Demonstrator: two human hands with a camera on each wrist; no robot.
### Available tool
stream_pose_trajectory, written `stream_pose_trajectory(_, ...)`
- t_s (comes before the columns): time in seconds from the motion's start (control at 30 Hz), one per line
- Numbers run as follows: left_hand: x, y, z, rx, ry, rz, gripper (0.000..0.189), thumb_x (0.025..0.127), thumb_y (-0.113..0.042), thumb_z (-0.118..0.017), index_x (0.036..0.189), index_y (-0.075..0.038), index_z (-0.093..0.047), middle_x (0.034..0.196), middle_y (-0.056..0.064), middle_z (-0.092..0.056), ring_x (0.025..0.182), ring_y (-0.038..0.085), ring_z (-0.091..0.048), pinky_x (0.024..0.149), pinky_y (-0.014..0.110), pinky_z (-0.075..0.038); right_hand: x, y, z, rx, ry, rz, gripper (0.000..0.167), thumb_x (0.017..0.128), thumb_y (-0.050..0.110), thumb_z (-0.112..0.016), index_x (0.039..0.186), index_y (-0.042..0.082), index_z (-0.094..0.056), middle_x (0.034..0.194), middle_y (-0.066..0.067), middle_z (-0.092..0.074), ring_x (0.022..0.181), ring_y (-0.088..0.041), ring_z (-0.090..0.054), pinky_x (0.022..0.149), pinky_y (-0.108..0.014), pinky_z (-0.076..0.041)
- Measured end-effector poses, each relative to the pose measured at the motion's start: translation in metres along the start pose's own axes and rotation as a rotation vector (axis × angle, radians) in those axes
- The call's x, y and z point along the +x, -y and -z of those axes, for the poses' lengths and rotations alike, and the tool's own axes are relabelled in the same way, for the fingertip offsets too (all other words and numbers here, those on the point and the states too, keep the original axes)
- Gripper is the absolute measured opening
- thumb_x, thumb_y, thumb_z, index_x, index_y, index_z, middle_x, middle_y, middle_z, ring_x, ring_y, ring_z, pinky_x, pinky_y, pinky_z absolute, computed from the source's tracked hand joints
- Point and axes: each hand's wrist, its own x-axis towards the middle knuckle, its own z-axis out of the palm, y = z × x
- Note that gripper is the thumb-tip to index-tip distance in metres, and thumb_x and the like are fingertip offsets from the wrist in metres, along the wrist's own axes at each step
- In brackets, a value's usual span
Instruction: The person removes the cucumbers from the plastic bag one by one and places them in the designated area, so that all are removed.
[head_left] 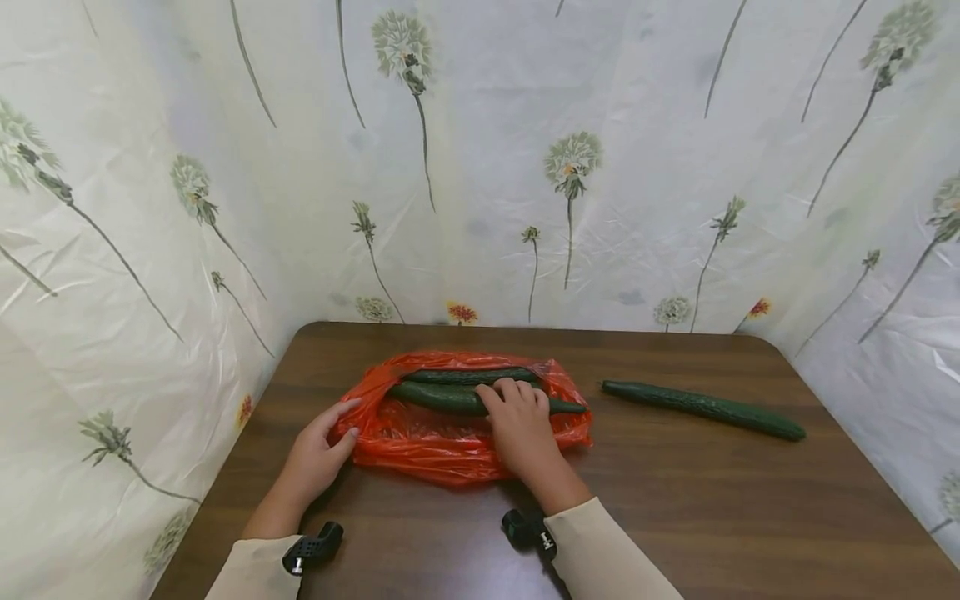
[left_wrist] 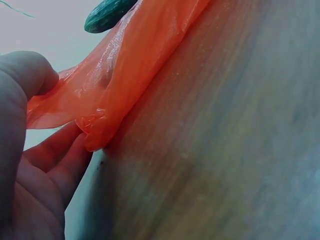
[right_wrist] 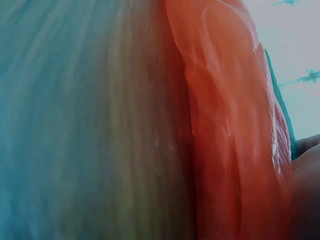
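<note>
A red plastic bag (head_left: 442,458) lies spread on the table with its mouth facing up. Inside it are two long green cucumbers: a rear one (head_left: 450,377) and a front one (head_left: 438,398) whose right end reaches the bag's right rim. My left hand (head_left: 318,454) pinches the bag's left edge; in the left wrist view the thin film runs between thumb (left_wrist: 35,72) and fingers. Over the front cucumber, my right hand (head_left: 521,425) grips it from above with curled fingers. The right wrist view shows mostly the bag's side, and little of that hand.
A third cucumber (head_left: 705,404) lies on the brown wooden table (head_left: 712,517), right of the bag. Behind the table and at both sides hangs a pale sheet (head_left: 480,167) printed with dandelions. Each wrist wears a black camera (head_left: 315,546).
</note>
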Motion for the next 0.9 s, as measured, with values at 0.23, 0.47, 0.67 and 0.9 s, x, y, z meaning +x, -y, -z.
stream_pose_trajectory(0.23, 0.000, 0.002, 0.001, -0.005, 0.000, 0.001, 0.047, 0.102, -0.011, -0.067, 0.148, -0.015, -0.059, 0.155, 0.017, -0.054, 0.145, 0.038, -0.049, 0.119, 0.060, -0.039, -0.003, -0.007, 0.003, 0.002, -0.044, -0.004, 0.052, 0.097, 0.020, -0.075, 0.146, 0.026, -0.058, 0.135, -0.007, -0.058, 0.125, -0.035, -0.050, 0.108, -0.062, -0.039)
stream_pose_trajectory(0.47, 0.000, 0.002, 0.001, 0.000, -0.001, -0.007, 0.047, 0.102, -0.010, -0.067, 0.148, -0.013, -0.059, 0.154, 0.017, -0.055, 0.145, 0.039, -0.049, 0.119, 0.060, -0.039, -0.006, -0.014, 0.005, 0.015, -0.054, -0.022, 0.052, 0.097, 0.020, -0.076, 0.146, 0.026, -0.059, 0.134, -0.008, -0.057, 0.124, -0.037, -0.050, 0.109, -0.063, -0.038)
stream_pose_trajectory(0.67, 0.001, 0.001, 0.003, 0.002, 0.000, -0.015, 0.047, 0.102, -0.009, -0.067, 0.148, -0.013, -0.058, 0.154, 0.018, -0.055, 0.145, 0.040, -0.049, 0.119, 0.060, -0.038, -0.009, -0.020, 0.007, 0.023, -0.064, -0.034, 0.051, 0.098, 0.019, -0.074, 0.146, 0.027, -0.058, 0.135, -0.007, -0.057, 0.124, -0.038, -0.050, 0.109, -0.063, -0.037)
stream_pose_trajectory(0.9, 0.000, 0.002, 0.002, 0.012, 0.004, -0.019, 0.047, 0.102, -0.010, -0.066, 0.149, -0.013, -0.058, 0.154, 0.019, -0.054, 0.144, 0.041, -0.050, 0.118, 0.061, -0.039, -0.014, -0.026, 0.009, 0.040, -0.089, -0.038, 0.053, 0.095, 0.017, -0.078, 0.144, 0.025, -0.061, 0.134, -0.009, -0.058, 0.125, -0.037, -0.050, 0.108, -0.065, -0.037)
